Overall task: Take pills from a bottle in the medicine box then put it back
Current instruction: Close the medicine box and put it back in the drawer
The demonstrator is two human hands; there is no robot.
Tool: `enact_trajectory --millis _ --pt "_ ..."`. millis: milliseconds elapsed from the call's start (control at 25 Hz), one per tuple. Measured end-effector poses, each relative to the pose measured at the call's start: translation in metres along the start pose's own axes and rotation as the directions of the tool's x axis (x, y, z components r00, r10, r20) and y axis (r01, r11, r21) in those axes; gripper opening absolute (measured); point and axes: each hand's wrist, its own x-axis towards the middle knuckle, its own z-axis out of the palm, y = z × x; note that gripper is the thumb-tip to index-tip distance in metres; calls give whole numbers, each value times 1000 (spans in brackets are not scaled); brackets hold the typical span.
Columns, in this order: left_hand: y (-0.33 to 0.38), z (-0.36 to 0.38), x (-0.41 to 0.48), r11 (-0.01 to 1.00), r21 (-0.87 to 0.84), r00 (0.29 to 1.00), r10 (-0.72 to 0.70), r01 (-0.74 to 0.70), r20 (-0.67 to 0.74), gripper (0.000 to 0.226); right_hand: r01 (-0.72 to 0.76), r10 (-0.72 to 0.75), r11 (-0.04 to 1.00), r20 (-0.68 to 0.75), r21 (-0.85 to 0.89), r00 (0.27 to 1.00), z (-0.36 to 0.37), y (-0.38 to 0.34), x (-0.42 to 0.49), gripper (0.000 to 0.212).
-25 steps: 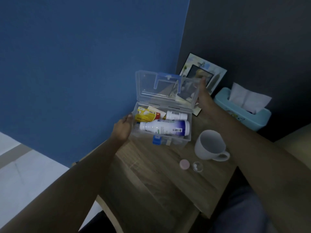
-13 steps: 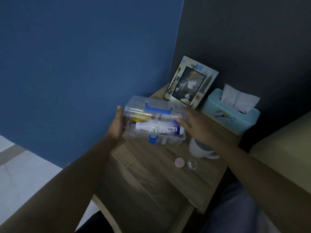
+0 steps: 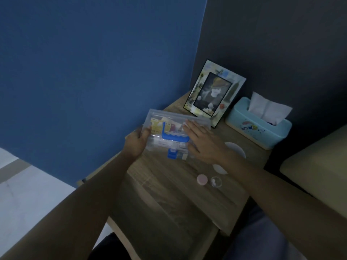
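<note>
Dim blue-walled corner with a wooden surface (image 3: 169, 184). The clear medicine box (image 3: 174, 132), open a second ago, now lies shut there. The left hand (image 3: 136, 142) grips its left end; the right hand (image 3: 201, 140) presses flat, fingers spread, on the lid.

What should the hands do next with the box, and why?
Probably snap the blue latch shut. The lid is already down on the box, the right hand lies flat on it and the left hand grips the left end. The latch looks not yet fastened, though that is hard to tell in this dim picture.
</note>
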Motion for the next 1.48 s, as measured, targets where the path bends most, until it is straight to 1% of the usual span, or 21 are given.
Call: enact_trajectory --millis 80,120,160,200,240,280,320,360,440,480,520,560,640,680,720,760,920,1080,1240,1360,1480 --pt "2 0 -1 1000 -23 1000 -15 16 19 48 16 -16 1000 29 -3 999 3 -3 6 60" --pt "4 2 -4 999 -39 1000 -9 9 -3 49 13 -13 1000 32 3 999 4 -3 7 60" --pt "5 6 -10 998 -56 998 6 -10 -69 48 11 -11 1000 28 5 1000 4 -3 7 59" --pt "3 11 -17 996 -85 983 14 -30 -181 44 10 -10 1000 20 3 1000 6 -3 7 59" --pt "-1 19 -27 990 -134 952 -11 -31 -307 37 10 -10 1000 14 0 1000 7 -3 6 59" --pt "-7 27 -40 983 -186 919 -71 -2 -389 30 9 -9 1000 11 3 1000 8 -3 6 58" --pt "-14 36 -52 976 -210 907 -140 59 -397 24 8 -8 1000 11 10 1000 9 -3 6 58" --pt "-20 43 -63 976 -177 923 -179 124 -341 23 8 -9 1000 10 17 1000 10 -4 7 58" --pt "-25 57 -72 979 -77 972 -195 186 -133 24 10 -10 1000 12 23 1000 11 -3 7 58" --pt "-22 61 -72 973 -107 977 -210 204 -42 22 10 -10 1000 11 29 1000 11 -3 8 58" --pt "-16 63 -71 946 -215 970 -239 243 46 20 9 -10 999 10 38 1000 10 -3 8 58" --pt "-9 64 -70 880 -372 955 -265 295 131 19 7 -7 999 10 49 1000 10 -3 8 58" --pt "3 68 -70 661 -643 921 -299 387 248 22 5 -6 997 10 71 1000 9 -3 9 58" --pt "6 68 -70 564 -718 910 -316 408 269 24 9 -9 997 7 80 1000 9 -3 9 58" --pt "7 68 -71 508 -754 903 -329 416 277 25 12 -12 996 6 87 1000 8 -2 10 58" --pt "7 68 -72 487 -764 898 -337 423 283 25 14 -15 996 4 92 1000 8 -2 10 59" --pt "1 61 -70 532 -722 895 -317 442 315 18 16 -13 991 -18 132 1000 6 -3 10 60" --pt "-10 53 -64 673 -636 924 -219 376 314 13 11 -3 984 -45 175 999 6 -5 10 64" --pt "-21 52 -63 842 -481 941 -87 245 327 14 3 8 982 -61 189 998 6 -5 10 63" --pt "-22 53 -62 882 -432 947 -45 186 317 18 -6 22 981 -83 193 996 6 -8 9 62" --pt "-20 54 -63 896 -418 956 -27 152 291 22 -19 37 982 -91 185 995 5 -9 9 61"
